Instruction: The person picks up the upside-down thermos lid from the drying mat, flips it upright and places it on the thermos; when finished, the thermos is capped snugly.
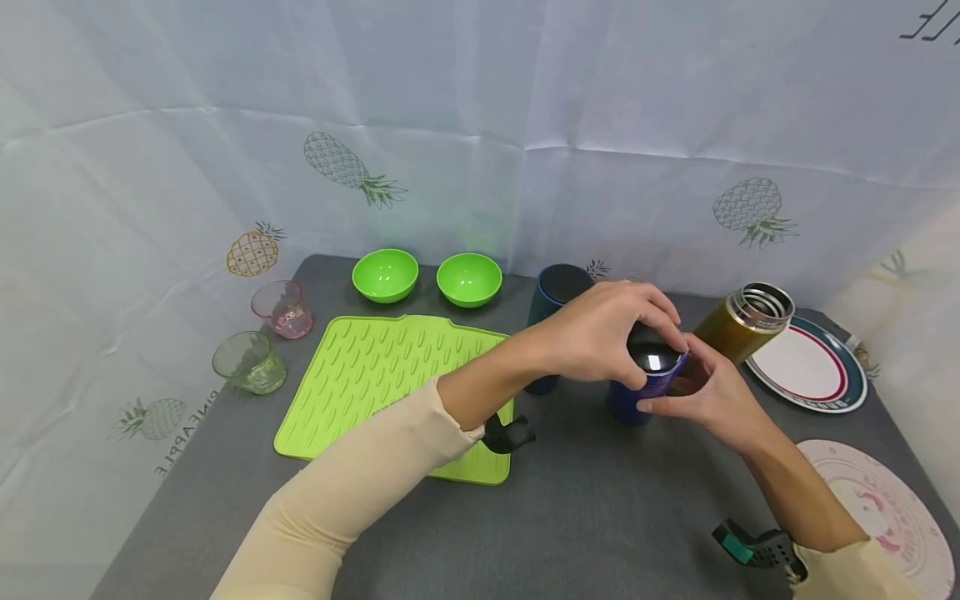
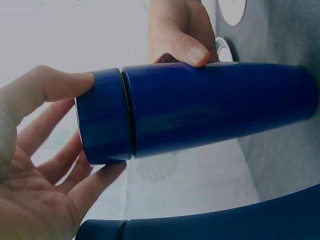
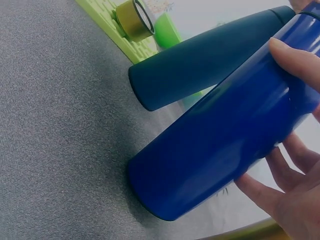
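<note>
A glossy blue thermos bottle [image 2: 215,107] stands upright on the grey table, its base on the cloth in the right wrist view. From above, my left hand [image 1: 596,333] grips its dark-topped blue cap [image 2: 102,120], thumb on one side and fingers around the other. A thin dark seam runs between cap and body. My right hand [image 1: 716,400] holds the bottle's body from the right, below the cap. Just behind and left stands a dark teal thermos bottle [image 3: 200,62] with its lid on. To the right, a gold thermos bottle [image 1: 738,329] stands with its steel mouth uncovered.
A gold cap [image 3: 132,22] sits on the lime-green drying mat [image 1: 390,354]. Two green bowls [image 1: 469,280] stand behind the mat. Pink [image 1: 285,310] and green glasses [image 1: 251,363] are at the left. A rimmed plate [image 1: 802,367] and a pink-patterned plate [image 1: 885,508] lie at the right.
</note>
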Available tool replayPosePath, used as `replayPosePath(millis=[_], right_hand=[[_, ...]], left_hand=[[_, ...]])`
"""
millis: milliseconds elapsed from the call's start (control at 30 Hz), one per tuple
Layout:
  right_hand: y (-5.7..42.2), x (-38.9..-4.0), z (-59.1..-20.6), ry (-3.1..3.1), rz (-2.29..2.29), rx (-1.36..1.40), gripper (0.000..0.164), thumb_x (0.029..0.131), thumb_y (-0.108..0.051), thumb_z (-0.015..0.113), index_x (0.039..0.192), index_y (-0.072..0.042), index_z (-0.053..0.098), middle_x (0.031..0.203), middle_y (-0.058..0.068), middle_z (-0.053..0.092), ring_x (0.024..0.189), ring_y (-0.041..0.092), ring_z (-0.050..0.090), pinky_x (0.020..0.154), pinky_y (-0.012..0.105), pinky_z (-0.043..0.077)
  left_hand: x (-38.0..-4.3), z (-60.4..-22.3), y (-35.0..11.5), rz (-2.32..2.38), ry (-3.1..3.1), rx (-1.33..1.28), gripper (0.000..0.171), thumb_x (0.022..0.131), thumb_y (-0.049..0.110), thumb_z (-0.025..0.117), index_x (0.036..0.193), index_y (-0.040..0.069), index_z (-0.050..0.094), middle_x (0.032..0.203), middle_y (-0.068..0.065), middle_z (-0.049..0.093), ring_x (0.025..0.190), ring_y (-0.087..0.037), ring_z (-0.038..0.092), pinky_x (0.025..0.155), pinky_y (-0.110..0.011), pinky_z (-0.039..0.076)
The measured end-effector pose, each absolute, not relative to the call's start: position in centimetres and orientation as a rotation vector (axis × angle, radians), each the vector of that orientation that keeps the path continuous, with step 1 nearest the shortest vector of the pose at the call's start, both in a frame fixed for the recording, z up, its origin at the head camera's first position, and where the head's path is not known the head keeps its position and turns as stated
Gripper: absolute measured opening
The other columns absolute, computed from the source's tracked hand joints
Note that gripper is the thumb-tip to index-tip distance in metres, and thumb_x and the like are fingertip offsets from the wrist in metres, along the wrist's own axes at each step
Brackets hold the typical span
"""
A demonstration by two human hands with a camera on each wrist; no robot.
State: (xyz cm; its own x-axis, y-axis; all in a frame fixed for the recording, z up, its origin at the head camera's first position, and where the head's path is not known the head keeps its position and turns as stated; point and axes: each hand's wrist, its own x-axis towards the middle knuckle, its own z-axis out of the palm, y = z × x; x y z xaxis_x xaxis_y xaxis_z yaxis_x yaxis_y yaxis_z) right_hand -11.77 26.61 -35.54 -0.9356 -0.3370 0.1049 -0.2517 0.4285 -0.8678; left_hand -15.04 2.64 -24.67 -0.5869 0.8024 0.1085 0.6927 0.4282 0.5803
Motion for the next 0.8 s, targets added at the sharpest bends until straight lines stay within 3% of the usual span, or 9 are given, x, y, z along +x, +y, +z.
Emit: replayPosePath(millis=[300, 467, 800], right_hand=[[26.6, -11.8, -35.7, 2.575, -1.564, -0.546, 0.073, 0.081, 0.003, 0.079, 0.145, -0.013, 0.048, 0.127, -0.014, 0.063, 0.108, -0.002, 0.069, 0.088, 0.015, 0.057], [26.6, -12.0, -35.7, 2.555, -1.578, -0.545, 0.074, 0.082, 0.004, 0.078, 0.147, -0.013, 0.048, 0.126, -0.014, 0.064, 0.107, -0.001, 0.070, 0.087, 0.016, 0.058], [26.4, -12.1, -35.4, 2.565, -1.526, -0.534, 0.064, 0.083, -0.001, 0.079, 0.140, -0.014, 0.052, 0.120, -0.010, 0.064, 0.106, 0.000, 0.070, 0.087, 0.017, 0.058]], left_hand=[[-15.4, -24.9, 2.7, 0.906, 2.426, 1.387, 0.039, 0.081, 0.012, 0.082, 0.119, 0.022, 0.076, 0.137, 0.006, 0.060, 0.129, -0.007, 0.049, 0.105, -0.014, 0.036], [-14.8, -25.0, 2.8, 0.937, 2.519, 1.305, 0.038, 0.080, 0.013, 0.083, 0.116, 0.018, 0.072, 0.126, 0.004, 0.060, 0.117, -0.007, 0.054, 0.097, -0.013, 0.041], [-13.1, -24.5, 3.5, 0.698, 2.852, 1.070, 0.042, 0.078, 0.048, 0.086, 0.105, 0.027, 0.062, 0.104, 0.012, 0.058, 0.092, -0.005, 0.052, 0.069, -0.017, 0.046]])
